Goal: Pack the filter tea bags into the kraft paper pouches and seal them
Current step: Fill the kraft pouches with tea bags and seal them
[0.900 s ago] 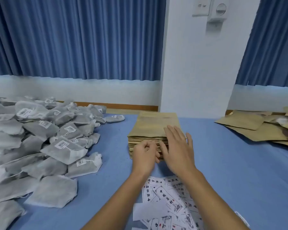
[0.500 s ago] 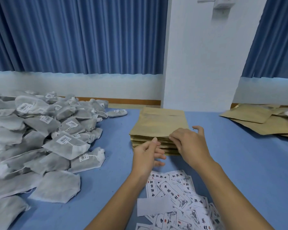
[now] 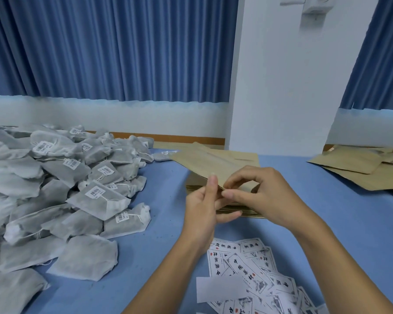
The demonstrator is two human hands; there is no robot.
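Note:
A stack of kraft paper pouches [image 3: 243, 209] lies on the blue table [image 3: 327, 223] straight ahead. One kraft pouch [image 3: 204, 162] is lifted off the stack, its near corner raised and its far end tilted away to the left. My left hand [image 3: 204, 207] pinches that near corner between thumb and fingers. My right hand [image 3: 259, 193] pinches the same edge from the right, fingers curled. A large heap of grey filter tea bags [image 3: 55, 189] with small white tags covers the table's left side.
Printed white label cards [image 3: 254, 273] lie scattered near the table's front edge under my forearms. More kraft pouches [image 3: 359, 171] lie loosely piled at the far right. A white pillar [image 3: 281, 87] and blue curtains stand behind the table.
Both hands went from picking at the stack's near edge to pinching one pouch; that pouch's near corner now rises off the stack.

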